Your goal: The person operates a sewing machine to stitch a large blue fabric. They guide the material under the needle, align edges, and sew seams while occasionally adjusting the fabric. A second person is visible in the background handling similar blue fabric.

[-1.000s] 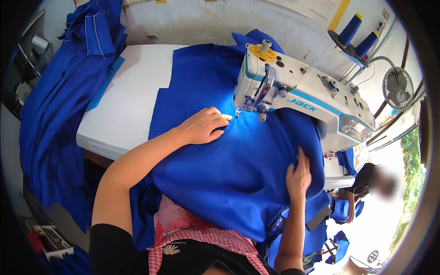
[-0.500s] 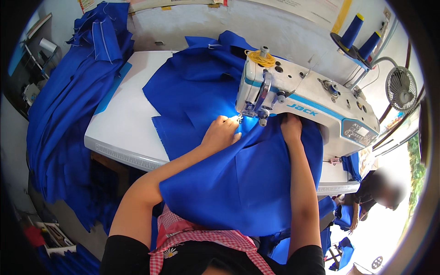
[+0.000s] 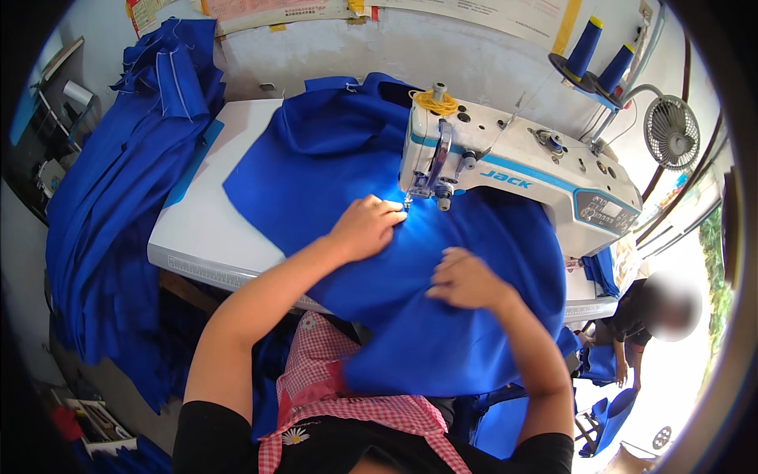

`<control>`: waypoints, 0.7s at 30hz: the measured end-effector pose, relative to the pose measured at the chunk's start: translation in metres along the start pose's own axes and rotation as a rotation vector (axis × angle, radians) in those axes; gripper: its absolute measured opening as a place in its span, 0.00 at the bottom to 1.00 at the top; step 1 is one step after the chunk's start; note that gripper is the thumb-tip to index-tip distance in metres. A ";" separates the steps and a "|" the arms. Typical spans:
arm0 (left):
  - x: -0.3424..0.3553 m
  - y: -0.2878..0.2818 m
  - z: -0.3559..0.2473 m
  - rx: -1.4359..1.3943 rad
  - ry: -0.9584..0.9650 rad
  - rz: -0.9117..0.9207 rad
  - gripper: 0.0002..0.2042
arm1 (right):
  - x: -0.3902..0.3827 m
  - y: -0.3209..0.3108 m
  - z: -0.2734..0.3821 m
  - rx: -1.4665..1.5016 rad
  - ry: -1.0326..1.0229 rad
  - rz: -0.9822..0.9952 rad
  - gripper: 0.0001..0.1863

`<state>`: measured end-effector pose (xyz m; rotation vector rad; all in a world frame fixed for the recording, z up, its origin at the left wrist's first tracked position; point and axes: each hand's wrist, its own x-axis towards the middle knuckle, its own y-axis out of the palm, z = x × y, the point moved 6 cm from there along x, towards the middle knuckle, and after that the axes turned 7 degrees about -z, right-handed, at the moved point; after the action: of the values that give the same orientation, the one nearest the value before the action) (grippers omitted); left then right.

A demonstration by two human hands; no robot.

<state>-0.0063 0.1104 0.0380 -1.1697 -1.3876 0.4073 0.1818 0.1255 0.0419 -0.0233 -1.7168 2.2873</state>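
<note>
Over front edge of worktop [image 3: 207, 265]: blue cloth [image 3: 450, 351]. Atop it, right hand [image 3: 467, 280], blurred; can't tell grip. Farther back, left hand [image 3: 366, 228] on cloth beside presser foot [image 3: 407, 204]; pinching, can't tell. Best to keep cloth flat, fingertips clear.

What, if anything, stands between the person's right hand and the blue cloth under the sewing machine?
Nothing visible stands between the right hand and the blue cloth: the hand, slightly blurred, is directly over it. The left hand lies on the same cloth, just left of the presser foot.
</note>
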 end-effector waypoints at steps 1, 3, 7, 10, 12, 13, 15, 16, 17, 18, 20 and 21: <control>-0.006 0.001 -0.014 0.014 -0.039 -0.060 0.18 | -0.012 -0.014 -0.024 -0.117 0.038 -0.037 0.15; -0.011 0.007 -0.042 0.101 -0.147 -0.136 0.20 | -0.020 -0.039 -0.057 -0.355 0.281 0.010 0.15; -0.008 0.014 -0.055 0.137 -0.262 -0.157 0.21 | 0.020 -0.035 -0.036 -0.757 0.549 0.187 0.12; -0.012 0.014 -0.048 0.073 -0.235 -0.197 0.21 | 0.060 -0.020 0.019 -0.336 0.480 -0.158 0.09; -0.015 0.021 -0.024 -0.114 -0.300 -0.064 0.21 | 0.070 0.005 0.024 -0.238 0.548 -0.515 0.07; -0.023 0.009 -0.020 -0.008 -0.278 -0.163 0.22 | 0.065 0.013 0.023 -0.135 0.569 -0.683 0.06; -0.041 -0.021 0.007 0.157 -0.387 -0.190 0.22 | 0.047 0.019 0.024 -0.084 0.473 -0.874 0.04; -0.057 -0.040 0.041 0.269 -0.548 -0.235 0.25 | 0.036 0.019 0.026 -0.050 0.418 -0.964 0.03; -0.072 -0.059 0.070 0.260 -0.658 -0.220 0.28 | 0.024 0.022 0.013 0.202 0.554 -0.929 0.06; -0.089 -0.070 0.101 0.293 -0.826 -0.003 0.30 | 0.014 0.015 0.011 0.234 0.561 -0.959 0.08; -0.121 -0.089 0.119 0.469 -0.754 0.085 0.29 | 0.005 0.007 0.003 0.283 0.550 -0.999 0.10; -0.123 -0.089 0.112 0.543 -0.712 0.114 0.29 | 0.001 0.005 -0.001 0.287 0.536 -1.003 0.10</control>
<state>-0.1686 0.0158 0.0187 -0.6648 -1.6533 1.2858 0.1796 0.1250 0.0367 0.2125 -0.8110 1.5294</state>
